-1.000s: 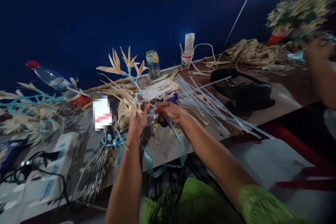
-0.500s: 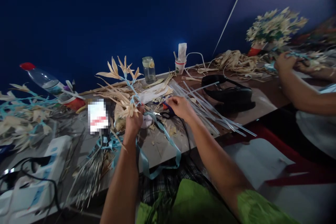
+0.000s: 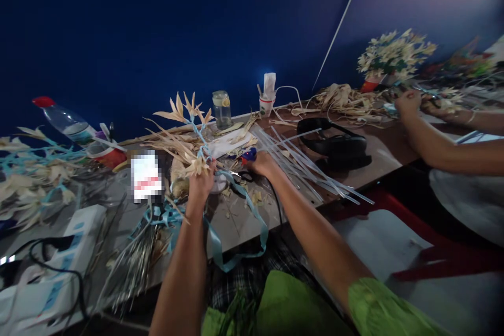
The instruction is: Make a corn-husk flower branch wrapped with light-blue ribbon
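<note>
My left hand (image 3: 200,184) is closed round a flower branch (image 3: 200,136) of pale dried-husk petals on a stem wrapped in light blue. A light blue ribbon (image 3: 252,210) loops from near this hand over the table's front edge. My right hand (image 3: 262,164) is closed on a blue and red glue gun (image 3: 249,155); a black cord runs down beside the wrist, and the fingers hide the handle. Scissors (image 3: 237,174) lie between my hands, blades toward the left hand, partly hidden.
Clear glue sticks (image 3: 311,168) and a black headset-like object (image 3: 338,147) lie to the right. A phone-like bright screen (image 3: 145,176), wire bundle (image 3: 136,268) and power strip (image 3: 74,247) are left. A glass jar (image 3: 222,110) stands behind. A co-worker's hands (image 3: 409,102) work far right.
My right hand has moved slightly left and down and closed round the glue gun, leaving the scissors on the table. My left hand still holds the flower branch. The view has shifted a little.
</note>
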{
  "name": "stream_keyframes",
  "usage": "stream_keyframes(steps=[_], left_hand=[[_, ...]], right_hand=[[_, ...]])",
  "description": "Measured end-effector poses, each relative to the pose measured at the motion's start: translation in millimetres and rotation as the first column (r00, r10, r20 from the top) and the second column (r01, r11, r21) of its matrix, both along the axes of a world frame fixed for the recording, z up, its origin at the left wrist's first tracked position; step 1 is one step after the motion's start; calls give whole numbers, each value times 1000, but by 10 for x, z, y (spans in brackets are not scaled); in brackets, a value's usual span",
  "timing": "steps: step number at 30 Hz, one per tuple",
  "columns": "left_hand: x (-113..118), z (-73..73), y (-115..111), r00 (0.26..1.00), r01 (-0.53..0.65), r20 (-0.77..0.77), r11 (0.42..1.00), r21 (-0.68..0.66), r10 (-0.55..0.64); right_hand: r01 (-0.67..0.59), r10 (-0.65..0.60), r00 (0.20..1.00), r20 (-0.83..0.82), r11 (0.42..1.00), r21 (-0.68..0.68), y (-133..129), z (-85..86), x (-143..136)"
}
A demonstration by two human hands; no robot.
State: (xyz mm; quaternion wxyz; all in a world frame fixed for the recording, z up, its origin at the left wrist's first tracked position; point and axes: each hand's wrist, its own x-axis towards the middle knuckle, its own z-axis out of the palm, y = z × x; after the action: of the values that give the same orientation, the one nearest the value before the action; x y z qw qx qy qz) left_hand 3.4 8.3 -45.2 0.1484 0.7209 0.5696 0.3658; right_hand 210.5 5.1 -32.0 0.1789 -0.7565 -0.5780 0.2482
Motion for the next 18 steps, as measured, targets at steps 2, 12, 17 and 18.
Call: stream_keyframes(steps=[2,12,17,18], left_hand=[[2,16,-3,1000,0,4,1000,-26,0],[6,89,-28,999,20,46,994,-111,-15],[-23,76,-38,997,-19,67,994,-106,26],[-30,72,-35,997,-26,69,994,-108,34]], right_hand=[[77,-71,971,-228,997,15,2,6,32],[79,13,82,-997,997,19,-330,295,156],[-100,146,87,-986,986,137,-381,339,113],[-96,160,112,-981,984,150,-362,327,94]])
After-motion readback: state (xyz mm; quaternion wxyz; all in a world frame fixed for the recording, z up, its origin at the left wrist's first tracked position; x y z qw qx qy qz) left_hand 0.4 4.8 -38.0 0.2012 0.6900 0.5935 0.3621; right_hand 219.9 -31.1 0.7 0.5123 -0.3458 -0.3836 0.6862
